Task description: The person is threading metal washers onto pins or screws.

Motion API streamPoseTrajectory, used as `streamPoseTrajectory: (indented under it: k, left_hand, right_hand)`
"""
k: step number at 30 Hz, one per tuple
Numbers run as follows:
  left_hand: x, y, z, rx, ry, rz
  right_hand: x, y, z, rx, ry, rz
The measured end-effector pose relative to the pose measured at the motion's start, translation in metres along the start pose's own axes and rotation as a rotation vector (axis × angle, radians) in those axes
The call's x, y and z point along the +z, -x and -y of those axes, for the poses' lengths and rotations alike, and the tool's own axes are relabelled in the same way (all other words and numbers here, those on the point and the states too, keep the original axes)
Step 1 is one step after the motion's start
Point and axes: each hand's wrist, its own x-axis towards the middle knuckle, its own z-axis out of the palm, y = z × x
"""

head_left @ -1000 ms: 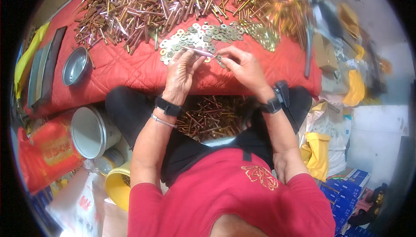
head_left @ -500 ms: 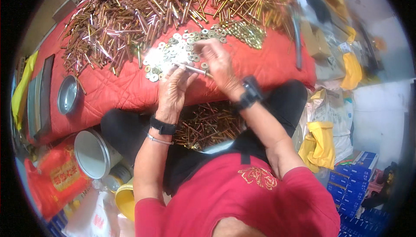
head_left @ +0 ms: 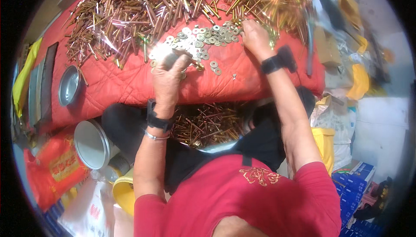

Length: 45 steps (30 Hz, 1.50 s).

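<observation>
Near the surface's (head_left: 234,87) front edge, pinching a bolt (head_left: 195,63) in the left hand (head_left: 168,76); farther right, apparently picking gold pieces (head_left: 272,41) with the right hand (head_left: 258,39), in an unclear grip; calling next for precision.

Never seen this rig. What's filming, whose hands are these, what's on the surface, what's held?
No robot here: these are a person's own bare hands. The view comes from the left of two wide fisheye cameras worn on the head, looking down, so straight edges bend near the rim and picture left is the person's left.

On the red quilted cover lie a big heap of slim metal rods, a patch of flat round washers and a pile of small gold-coloured pieces. A metal bowl sits at the left.

The left hand pinches a slim metal piece, partly hidden by the fingers. The right hand is at the gold-coloured pieces; whether it holds one, I can't tell.
</observation>
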Motion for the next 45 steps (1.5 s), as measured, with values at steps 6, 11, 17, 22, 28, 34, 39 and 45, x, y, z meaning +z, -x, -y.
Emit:
streamPoseTrajectory:
  k: [6,11,17,22,28,34,39,45]
  left_hand:
    - [0.012,0.011,0.024,0.475,-0.392,0.107]
    - [0.041,0.007,0.032,0.745,-0.643,0.115]
    - [0.032,-0.014,0.063,0.584,-0.662,-0.032]
    - [0.031,-0.002,0.054,0.292,-0.454,-0.076]
    - [0.025,0.010,0.027,0.086,-0.049,-0.010]
    - [0.013,0.009,0.017,-0.206,0.239,0.207]
    - [0.011,0.012,0.007,-0.304,0.211,0.310]
    - [0.011,0.012,0.008,-0.314,0.211,0.342]
  right_hand:
    - [-0.031,0.020,0.037,0.051,-0.339,0.022]
    - [-0.065,0.036,0.074,-0.005,-0.579,-0.057]
    - [-0.083,0.045,0.099,0.054,-0.701,-0.080]
    - [-0.065,0.058,0.112,0.090,-0.889,-0.010]
    - [-0.068,0.046,0.111,0.217,-1.142,0.011]
    - [-0.080,0.039,0.106,0.292,-1.333,0.149]
    - [-0.084,0.043,0.113,0.192,-1.248,0.149]
    - [-0.088,0.043,0.112,0.104,-1.218,0.084]
